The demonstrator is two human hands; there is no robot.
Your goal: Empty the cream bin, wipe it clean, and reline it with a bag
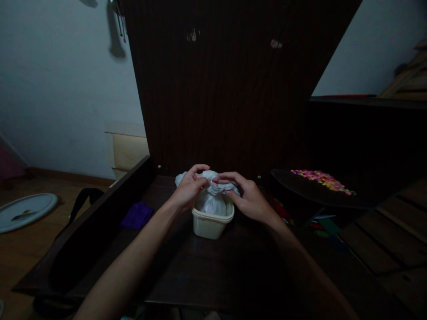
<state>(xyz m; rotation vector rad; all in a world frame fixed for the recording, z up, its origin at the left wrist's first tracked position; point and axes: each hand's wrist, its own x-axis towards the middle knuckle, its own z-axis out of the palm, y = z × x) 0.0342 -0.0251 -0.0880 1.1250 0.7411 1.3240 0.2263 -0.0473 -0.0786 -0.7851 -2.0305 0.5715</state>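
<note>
A cream plastic tub (210, 226) stands upright on the dark wooden surface between my forearms. Inside it sits a white plastic bag (212, 204), its gathered upper part rising above the rim. My left hand (191, 184) pinches the bag's top from the left, thumb and fingers curled round it. From the right, my right hand (245, 195) grips the bunched plastic with its thumb and fingers. Part of the bag sticks out to the left behind my left hand. What the bag holds cannot be made out.
A purple cloth (137, 215) lies to the left, near the raised wooden side edge (110, 213). A tall dark panel (227, 89) rises behind the tub. On the right, small colourful pieces (322, 180) lie on a dark surface. A pale round tray (30, 209) is at the far left.
</note>
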